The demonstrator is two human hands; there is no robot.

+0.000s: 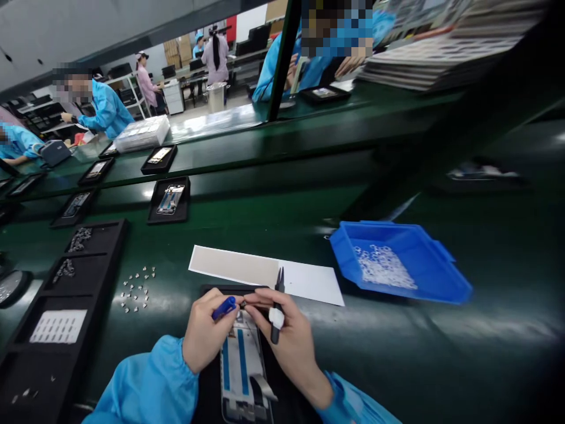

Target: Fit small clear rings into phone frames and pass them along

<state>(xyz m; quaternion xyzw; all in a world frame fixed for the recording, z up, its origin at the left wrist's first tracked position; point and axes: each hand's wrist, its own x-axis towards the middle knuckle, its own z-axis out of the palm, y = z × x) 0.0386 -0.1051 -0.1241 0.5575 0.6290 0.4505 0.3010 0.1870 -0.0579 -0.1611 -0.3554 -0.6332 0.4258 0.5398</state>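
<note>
item: phone frame (233,377), pale, with two blue strips; lying in a black tray (289,406) on the green counter (397,359), directly in front of the wearer.

axis: long side runs nearly straight away from the wearer; far end beneath the meeting fingertips, near end at the lower edge of view. from the fingertips, the body of the frame lies toward the wearer, between the wrists.

left hand (207,330): at the frame's far left corner; fingers closed around a blue tool (224,307), thumb and forefinger brought together at the tips.

right hand (289,335): at the far right corner; black tweezers (279,281) tucked among the fingers, points directed away from the wearer, a white wrap (276,318) around the shaft; thumb and forefinger nearly meeting the left fingertips.

nearness: both hands flank the far end; neither is clearly closer. a tiny part seems to sit between the fingertips, though too small and covered to identify.

fitting: loose grey ribbon (263,386) at the near right of the frame, well apart from the fingertips.

surroundings: two-tone strip (238,266) just beyond the tray; blue bin (441,285) of small clear pieces (384,268), right; scattered metal bits (136,297), left; compartmented tray (100,288), farther left.
</note>
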